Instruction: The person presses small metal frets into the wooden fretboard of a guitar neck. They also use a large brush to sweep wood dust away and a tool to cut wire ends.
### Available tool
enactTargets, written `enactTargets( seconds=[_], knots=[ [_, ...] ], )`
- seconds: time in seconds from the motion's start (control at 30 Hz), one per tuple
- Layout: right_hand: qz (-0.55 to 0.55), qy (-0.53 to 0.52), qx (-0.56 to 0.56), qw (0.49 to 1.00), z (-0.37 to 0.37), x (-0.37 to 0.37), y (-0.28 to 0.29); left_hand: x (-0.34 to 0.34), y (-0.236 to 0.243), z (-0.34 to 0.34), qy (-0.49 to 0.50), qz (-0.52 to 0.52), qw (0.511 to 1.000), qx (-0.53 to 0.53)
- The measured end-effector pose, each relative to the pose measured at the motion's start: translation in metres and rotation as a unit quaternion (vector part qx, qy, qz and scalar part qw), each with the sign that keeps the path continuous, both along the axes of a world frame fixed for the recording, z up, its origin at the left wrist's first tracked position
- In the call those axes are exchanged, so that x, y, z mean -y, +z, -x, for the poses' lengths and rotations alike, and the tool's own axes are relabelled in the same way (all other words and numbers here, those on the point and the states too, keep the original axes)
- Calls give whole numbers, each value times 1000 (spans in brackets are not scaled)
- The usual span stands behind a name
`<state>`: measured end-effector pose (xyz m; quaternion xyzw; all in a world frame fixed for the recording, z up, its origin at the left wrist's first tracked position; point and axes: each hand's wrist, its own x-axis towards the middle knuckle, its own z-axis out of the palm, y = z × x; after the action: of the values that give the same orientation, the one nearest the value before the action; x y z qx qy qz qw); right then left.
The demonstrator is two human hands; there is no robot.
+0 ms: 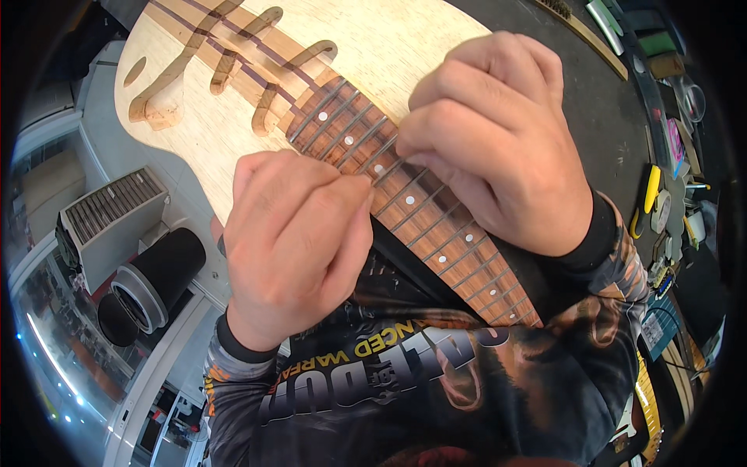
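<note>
An unfinished electric guitar body [373,47] of pale wood lies across the upper middle, with routed cavities and darker stripes down its centre. Its brown fretboard [424,222], with metal frets and round white dot inlays, runs down to the lower right toward my torso. My left hand [292,241] is closed at the fretboard's left edge, thumb and fingertips pressed together over the frets. Opposite it, my right hand [498,144] is pinched at the right edge, around the same frets. Whatever the fingertips hold is hidden or too thin to make out.
The guitar body rests on a dark bench [599,101]. Along the right stand a wooden-backed brush [556,8], a yellow-handled tool [651,189] and assorted small items. At left are a black cylindrical container [171,261] and a slatted box [117,198].
</note>
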<state>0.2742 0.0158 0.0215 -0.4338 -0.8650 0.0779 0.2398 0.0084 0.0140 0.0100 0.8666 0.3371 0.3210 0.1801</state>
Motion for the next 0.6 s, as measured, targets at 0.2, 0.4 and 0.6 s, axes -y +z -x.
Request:
enactTargets(
  seconds=[0.2,0.4,0.6],
  knots=[
    [-41,3,1,999,-2,-7,-4,-3,-4,-1,-6,9,1000,8],
    [-2,2,14,1000,5,3,3,4,1,6,-3,16,1000,-5],
    [-46,13,2,999,5,-8,-1,0,0,4,-1,7,1000,2]
  ],
)
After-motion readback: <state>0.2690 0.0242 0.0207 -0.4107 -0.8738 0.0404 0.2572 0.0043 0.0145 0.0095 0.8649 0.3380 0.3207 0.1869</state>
